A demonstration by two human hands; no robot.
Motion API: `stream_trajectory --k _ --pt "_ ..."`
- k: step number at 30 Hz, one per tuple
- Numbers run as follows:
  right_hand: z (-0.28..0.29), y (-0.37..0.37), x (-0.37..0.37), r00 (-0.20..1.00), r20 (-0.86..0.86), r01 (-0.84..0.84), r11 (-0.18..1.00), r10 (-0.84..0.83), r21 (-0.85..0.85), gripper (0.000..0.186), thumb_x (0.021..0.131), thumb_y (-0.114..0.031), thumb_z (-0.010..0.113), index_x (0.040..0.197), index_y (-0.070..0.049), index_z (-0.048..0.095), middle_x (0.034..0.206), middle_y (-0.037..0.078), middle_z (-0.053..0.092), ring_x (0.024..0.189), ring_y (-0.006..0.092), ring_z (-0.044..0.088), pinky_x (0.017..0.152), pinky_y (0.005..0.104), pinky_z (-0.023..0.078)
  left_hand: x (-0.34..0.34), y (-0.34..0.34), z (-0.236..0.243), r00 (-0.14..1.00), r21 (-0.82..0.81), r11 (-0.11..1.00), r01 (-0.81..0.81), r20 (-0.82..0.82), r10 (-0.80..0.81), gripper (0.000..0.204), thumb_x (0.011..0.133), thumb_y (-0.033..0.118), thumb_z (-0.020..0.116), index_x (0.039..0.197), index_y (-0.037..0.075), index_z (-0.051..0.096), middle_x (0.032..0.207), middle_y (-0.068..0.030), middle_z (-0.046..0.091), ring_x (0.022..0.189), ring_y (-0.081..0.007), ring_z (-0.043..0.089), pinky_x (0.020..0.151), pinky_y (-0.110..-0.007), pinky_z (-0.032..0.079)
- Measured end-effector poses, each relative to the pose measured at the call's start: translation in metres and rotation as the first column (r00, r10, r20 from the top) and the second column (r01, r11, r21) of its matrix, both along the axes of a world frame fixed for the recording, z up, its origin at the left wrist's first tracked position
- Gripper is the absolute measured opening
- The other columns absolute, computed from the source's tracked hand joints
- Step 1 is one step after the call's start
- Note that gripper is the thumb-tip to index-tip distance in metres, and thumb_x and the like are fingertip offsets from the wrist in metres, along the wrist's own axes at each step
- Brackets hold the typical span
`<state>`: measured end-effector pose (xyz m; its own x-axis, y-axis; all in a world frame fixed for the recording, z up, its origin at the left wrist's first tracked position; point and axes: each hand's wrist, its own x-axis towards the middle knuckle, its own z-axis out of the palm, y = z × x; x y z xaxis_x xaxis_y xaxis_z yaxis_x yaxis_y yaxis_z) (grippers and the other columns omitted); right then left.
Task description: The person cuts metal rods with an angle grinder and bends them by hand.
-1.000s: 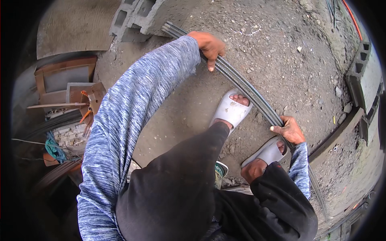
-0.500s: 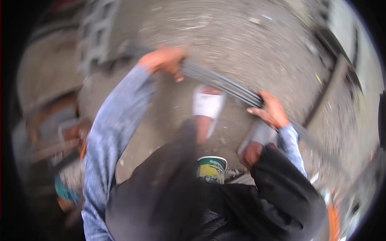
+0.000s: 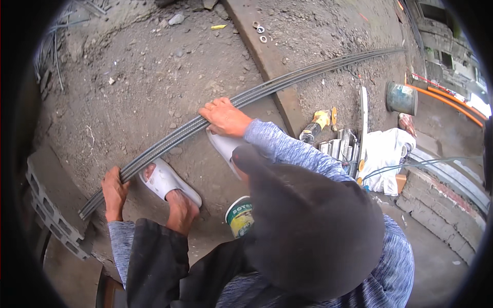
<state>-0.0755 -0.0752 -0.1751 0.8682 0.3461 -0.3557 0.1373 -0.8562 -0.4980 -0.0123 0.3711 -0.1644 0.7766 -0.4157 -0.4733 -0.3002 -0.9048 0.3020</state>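
Observation:
A long bundle of ribbed steel rebars runs slantwise from the lower left to the upper right, bending in the wide view. My left hand is closed round it near its left end, back of the hand up. Farther along, beside my right foot, my right hand grips the same bundle from above, fingers curled over the far side. The right-hand stretch of rebars passes across a flat brown beam. My feet in white slides are just on the near side of the bundle. A dark rounded shape covers much of the lower middle.
Hollow concrete blocks stand at the left. Between my legs is a green-and-yellow bucket. To the right lie a yellow angle grinder, cut metal pieces, a white sack-like cloth and a grey bucket. Small rings rest on the beam.
The view has swung round. The rebars, which sloped down to the right, now slope up to the right in the picture. Both hands keep their hold on the bundle.

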Motion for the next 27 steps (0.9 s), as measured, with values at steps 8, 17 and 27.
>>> stream_trajectory --k 8,17,27 --pt "0.031 0.007 -0.001 0.975 -0.031 0.224 0.955 -0.222 0.195 0.072 0.092 -0.051 0.067 0.145 -0.005 0.049 0.145 0.02 0.053 0.138 0.0289 0.047 0.12 0.0454 0.028 -0.018 0.021 0.032 0.984 0.019 0.999 -0.029 0.177 0.025 0.058 0.078 0.022 0.081 0.125 0.007 0.051 0.119 -0.0177 0.059 0.12 -0.0386 0.053 0.108 -0.058 0.035" --pt "0.134 -0.071 -0.031 0.726 -0.688 0.629 -0.428 0.024 0.649 0.092 0.097 -0.078 0.031 0.148 -0.003 0.044 0.149 0.014 0.051 0.135 0.0243 0.051 0.109 0.0398 0.045 -0.097 0.125 0.114 0.294 -0.451 -0.392 -0.801 -0.869 0.399 0.077 0.103 0.064 0.042 0.154 0.007 0.041 0.153 -0.0107 0.049 0.141 -0.0284 0.045 0.113 -0.053 0.032" --pt "0.163 -0.065 -0.229 0.568 -0.72 0.702 -0.221 -0.4 0.677 0.059 0.102 -0.041 0.053 0.141 0.004 0.053 0.139 0.013 0.06 0.128 0.0219 0.056 0.107 0.0371 0.045 -0.265 0.052 0.144 0.182 -0.382 -0.391 -0.838 -0.87 0.459 0.075 0.103 0.062 0.044 0.152 0.005 0.042 0.151 -0.0108 0.052 0.138 -0.0265 0.048 0.11 -0.05 0.038"
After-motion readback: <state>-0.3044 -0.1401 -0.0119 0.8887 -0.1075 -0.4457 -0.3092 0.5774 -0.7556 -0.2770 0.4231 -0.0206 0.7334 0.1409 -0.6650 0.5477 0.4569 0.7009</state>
